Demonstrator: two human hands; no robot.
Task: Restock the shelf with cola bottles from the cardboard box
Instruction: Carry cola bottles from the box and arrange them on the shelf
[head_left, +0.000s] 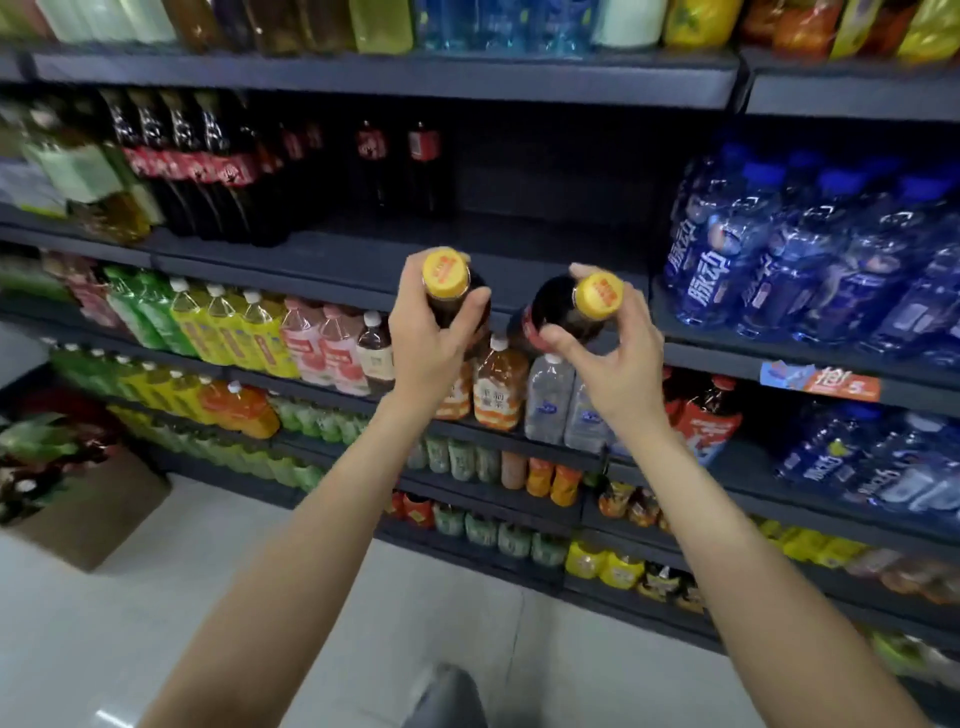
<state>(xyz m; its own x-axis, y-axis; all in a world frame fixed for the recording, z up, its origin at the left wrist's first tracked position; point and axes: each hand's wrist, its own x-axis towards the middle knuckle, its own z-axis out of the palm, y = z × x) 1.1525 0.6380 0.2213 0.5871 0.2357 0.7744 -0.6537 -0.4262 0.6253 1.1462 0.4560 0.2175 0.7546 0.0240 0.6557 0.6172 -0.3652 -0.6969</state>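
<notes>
My left hand (434, 338) grips a dark cola bottle (445, 275) with a yellow cap by its neck, held upright in front of the shelf. My right hand (610, 358) holds a second yellow-capped cola bottle (558, 306), tilted so its cap points right. Both bottles hover just below the front edge of the dark shelf board (363, 249). Several cola bottles (208, 166) with red labels stand at the left of that shelf, and two more stand at its back (397, 161). The cardboard box (88, 519) sits on the floor at the lower left.
Blue drink bottles (810, 249) fill the shelf to the right. Rows of green, yellow and pink bottles (249, 332) line the shelves below. More bottles stand on the top shelf (363, 73). The box holds bottles under green packaging. Pale floor tiles (208, 597) lie below.
</notes>
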